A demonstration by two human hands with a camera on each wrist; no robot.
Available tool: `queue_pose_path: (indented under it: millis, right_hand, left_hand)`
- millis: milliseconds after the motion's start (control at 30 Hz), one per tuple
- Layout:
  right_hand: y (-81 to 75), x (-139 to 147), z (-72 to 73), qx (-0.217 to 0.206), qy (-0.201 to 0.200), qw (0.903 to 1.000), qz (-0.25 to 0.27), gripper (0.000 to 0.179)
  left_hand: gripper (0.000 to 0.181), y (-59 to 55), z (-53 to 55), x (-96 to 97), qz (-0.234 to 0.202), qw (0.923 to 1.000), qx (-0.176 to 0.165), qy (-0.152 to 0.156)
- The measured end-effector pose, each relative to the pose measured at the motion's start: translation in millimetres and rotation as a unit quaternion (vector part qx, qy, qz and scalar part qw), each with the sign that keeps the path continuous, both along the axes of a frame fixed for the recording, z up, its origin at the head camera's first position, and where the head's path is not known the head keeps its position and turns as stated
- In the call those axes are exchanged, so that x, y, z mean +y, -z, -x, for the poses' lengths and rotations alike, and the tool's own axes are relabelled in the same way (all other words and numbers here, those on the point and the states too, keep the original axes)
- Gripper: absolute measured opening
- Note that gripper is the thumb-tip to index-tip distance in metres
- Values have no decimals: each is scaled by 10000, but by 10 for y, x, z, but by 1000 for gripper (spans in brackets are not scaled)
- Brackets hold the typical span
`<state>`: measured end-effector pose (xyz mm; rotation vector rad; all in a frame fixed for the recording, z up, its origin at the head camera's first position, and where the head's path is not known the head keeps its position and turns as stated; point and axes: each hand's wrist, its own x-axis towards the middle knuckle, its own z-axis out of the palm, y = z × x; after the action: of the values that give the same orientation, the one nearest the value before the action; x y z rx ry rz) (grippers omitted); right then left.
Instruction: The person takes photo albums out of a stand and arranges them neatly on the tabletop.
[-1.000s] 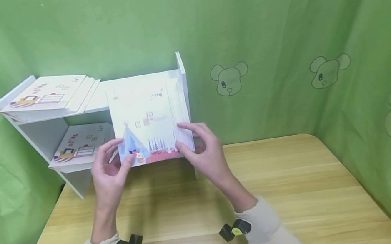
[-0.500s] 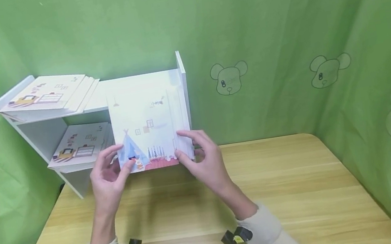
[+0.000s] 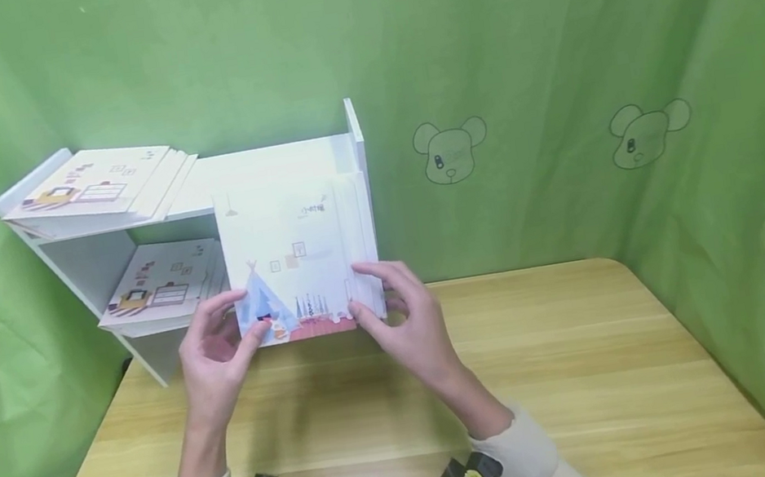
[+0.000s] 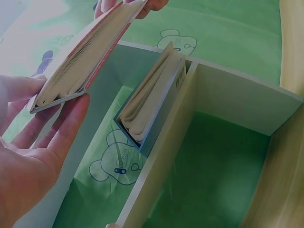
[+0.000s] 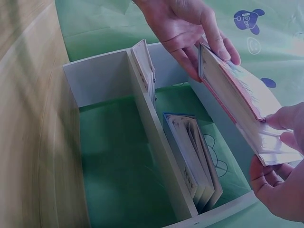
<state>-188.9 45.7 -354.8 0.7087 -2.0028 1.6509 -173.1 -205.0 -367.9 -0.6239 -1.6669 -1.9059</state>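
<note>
Over the last second, the illustrated book (image 3: 286, 236) has sunk slightly at the centre of the head view, baring more of the white shelf (image 3: 268, 165) behind its top edge. The left hand (image 3: 212, 350) pinches its lower left and the right hand (image 3: 405, 317) its lower right (where layered edges show). It is held up before the shelf, not set down, so the handling looks unfinished; other books (image 3: 95, 182) lie at upper left.
</note>
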Motion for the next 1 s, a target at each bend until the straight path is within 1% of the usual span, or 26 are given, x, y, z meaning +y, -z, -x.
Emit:
queue_pose_path:
  millis: [133,367,500,667,867,1000]
  right_hand:
    - [16,13,-20,-26,8,10000,9,45]
    - [38,44,-55,85,-63,9999,93,47]
    - [51,62,-59,111,-95,9998,99,47]
    - [65,88,-55,64,-99,9999,102,47]
    - [79,146,-62,66,-13,10000,58,48]
    - [102,207,-67,59,52,10000,58,47]
  left_hand:
    - [51,6,-21,13,9,10000,-9,3]
    - [51,27,-55,35,-33,10000,-28,38]
    - [52,47,-53,50,-13,10000,15,75]
    - [51,56,-45,73,24,10000,-10,91]
    - [50,69,-23,130,-24,9998,-1,188]
    - [49,72,-6,187,47,9998,23,216]
